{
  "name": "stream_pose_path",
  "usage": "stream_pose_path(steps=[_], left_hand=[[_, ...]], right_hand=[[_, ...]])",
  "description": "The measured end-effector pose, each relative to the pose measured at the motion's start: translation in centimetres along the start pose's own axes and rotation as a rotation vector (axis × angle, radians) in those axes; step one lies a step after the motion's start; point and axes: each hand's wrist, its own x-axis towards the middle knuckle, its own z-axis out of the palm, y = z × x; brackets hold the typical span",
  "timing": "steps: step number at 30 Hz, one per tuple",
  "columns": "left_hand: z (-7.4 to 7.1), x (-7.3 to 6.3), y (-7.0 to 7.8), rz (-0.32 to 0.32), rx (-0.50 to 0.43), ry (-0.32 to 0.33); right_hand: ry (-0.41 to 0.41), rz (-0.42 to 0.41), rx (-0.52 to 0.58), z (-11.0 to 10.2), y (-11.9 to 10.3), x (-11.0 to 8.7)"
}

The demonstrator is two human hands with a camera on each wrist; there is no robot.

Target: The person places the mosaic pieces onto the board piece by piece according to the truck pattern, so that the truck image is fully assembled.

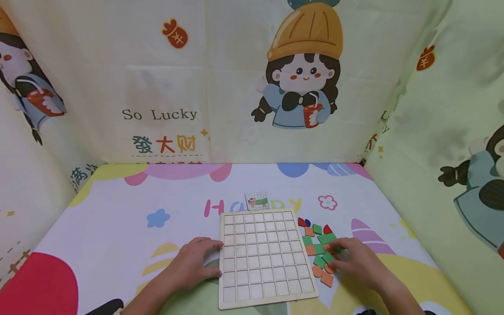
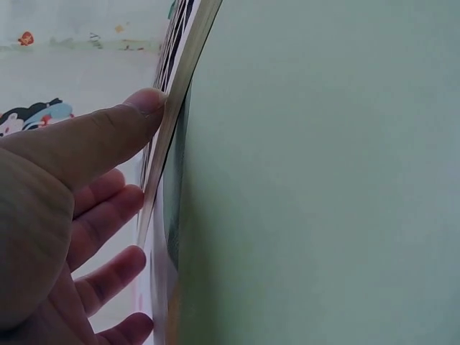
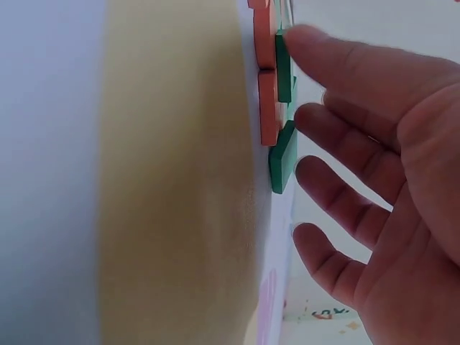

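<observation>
A wooden board (image 1: pixel 255 249) with a grid of square cells lies on the table, and its cells hold no pieces. My left hand (image 1: pixel 193 262) touches the left edge of the board with thumb and fingertips; in the left wrist view the thumb rests against the board's side (image 2: pixel 172 108). Beside the right edge lies a loose cluster of flat pieces: green squares (image 1: pixel 316 229), orange pieces (image 1: pixel 326 279), red wedges (image 1: pixel 327 229) and a blue piece (image 1: pixel 308 223). My right hand (image 1: pixel 356 262) is over the cluster's right side, its fingers spread near a green piece (image 3: pixel 284 158).
A small card (image 1: pixel 257 201) with a coloured grid picture lies just beyond the board's far edge. Printed cloth (image 1: pixel 232 87) hangs at the back and both sides. The tabletop (image 1: pixel 118 227) has a colourful print.
</observation>
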Motion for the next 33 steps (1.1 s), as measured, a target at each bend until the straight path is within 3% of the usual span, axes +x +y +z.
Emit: stream_pose_path(steps=[14, 26, 33], left_hand=[[0.04, -0.13, 0.06, -0.019, 0.002, -0.011], [-0.1, -0.24, 0.28, -0.006, -0.003, 0.003], [-0.12, -0.17, 0.29, -0.027, -0.006, -0.023]], right_hand=[[0.005, -0.034, -0.009, 0.3, 0.06, 0.03], [-0.02, -0.003, -0.029, 0.47, -0.33, 0.25], [-0.037, 0.011, -0.025, 0.45, -0.51, 0.55]])
